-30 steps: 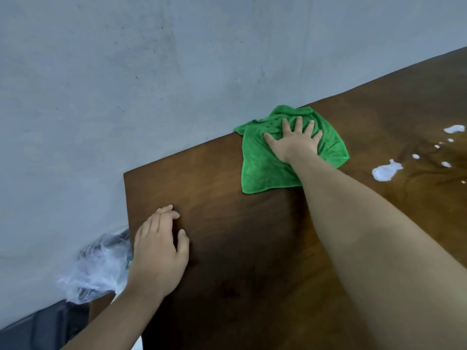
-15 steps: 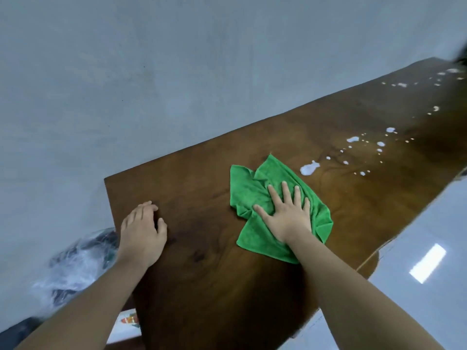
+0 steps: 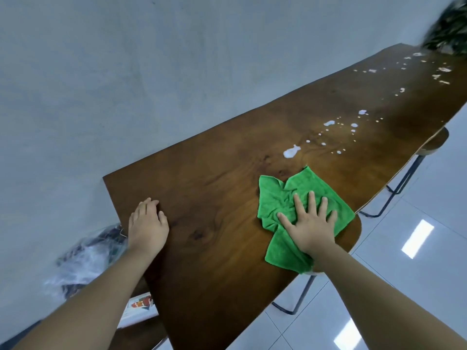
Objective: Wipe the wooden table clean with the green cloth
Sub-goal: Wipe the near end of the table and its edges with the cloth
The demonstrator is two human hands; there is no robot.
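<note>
A: Head view, right hand (image 3: 312,229). Status?

B: Laid flat on the cloth (image 3: 285,198), fingers spread, palm pressed down. No pinch, no grip. Spread that way most likely to hold a wide patch of fabric against the wood and drag it as one pad.

A: Cloth location?

B: On the table (image 3: 217,193), near end, close to the right edge. Crumpled under the palm, one corner hanging just past the rim by the wrist. Far corner pointed toward the spill (image 3: 291,152) but clear of it, not touching.

A: Left hand (image 3: 147,223)?

B: Open, palm down on bare wood at the left edge, fingers together, holding nothing. Placed well apart from the cloth. Probably a brace for the reach across the board.

A: Remaining dirt?

B: Large white blob just beyond the cloth, then a trail of smaller drops (image 3: 353,125) running to the far end, near a blurred dark shape at the top right corner. Wood around both hands free of white marks.

A: Stage, as judged?

B: Near end done, far stretch untouched. Next stroke likely forward over the blob.

A: Risk?

B: Overhanging corner. Possible slip off the rim if pulled further right.
</note>
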